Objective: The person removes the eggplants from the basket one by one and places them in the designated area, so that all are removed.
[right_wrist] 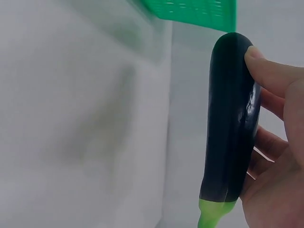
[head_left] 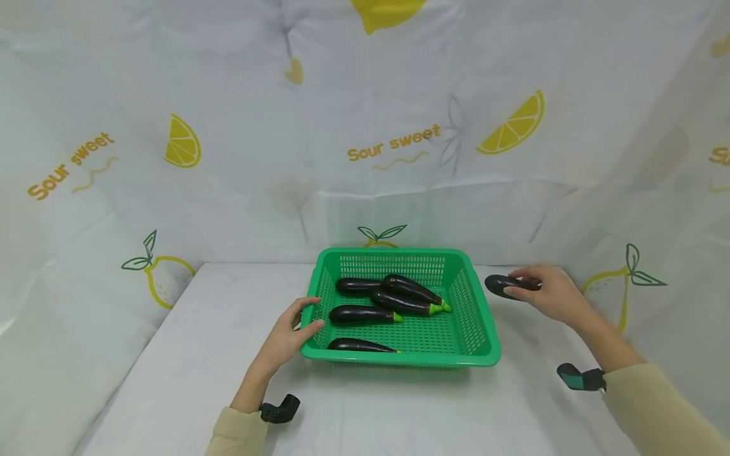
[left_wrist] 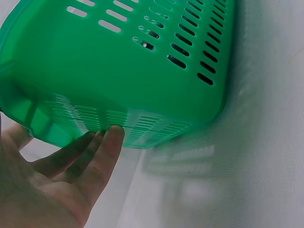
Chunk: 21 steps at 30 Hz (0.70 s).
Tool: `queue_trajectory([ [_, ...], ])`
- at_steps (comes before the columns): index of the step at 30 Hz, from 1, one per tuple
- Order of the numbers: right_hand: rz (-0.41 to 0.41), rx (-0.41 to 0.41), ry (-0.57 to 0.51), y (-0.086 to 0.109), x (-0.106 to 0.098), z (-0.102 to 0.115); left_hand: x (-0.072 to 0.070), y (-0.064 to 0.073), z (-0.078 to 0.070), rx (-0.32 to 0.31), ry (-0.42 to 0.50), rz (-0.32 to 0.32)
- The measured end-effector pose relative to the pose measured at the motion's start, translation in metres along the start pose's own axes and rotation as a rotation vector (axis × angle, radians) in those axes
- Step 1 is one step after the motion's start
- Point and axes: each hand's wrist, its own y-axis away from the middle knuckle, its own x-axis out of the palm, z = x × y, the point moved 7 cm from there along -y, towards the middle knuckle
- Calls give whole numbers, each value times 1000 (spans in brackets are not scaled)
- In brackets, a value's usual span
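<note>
A green plastic basket with slotted walls stands on the table, several dark eggplants with green stems lying inside. My left hand grips its left rim; in the left wrist view the fingers reach along the outside wall. To the right of the basket, my right hand holds another eggplant above the table. Its thumb lies near the blunt end and the other fingers pass behind, while the green stem points away from the basket.
A white cloth with lemon prints hangs behind and at both sides of the white table. The basket stands close to the back cloth. Each wrist wears a small dark camera mount.
</note>
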Motion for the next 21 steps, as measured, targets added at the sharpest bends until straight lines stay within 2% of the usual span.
queue_trajectory([
  [11,50,54,-2,5,33,-22,1,0,-4,8,6,-1],
  [21,85,108,-47,12,55,-39,1,0,-3,5,3,-5],
])
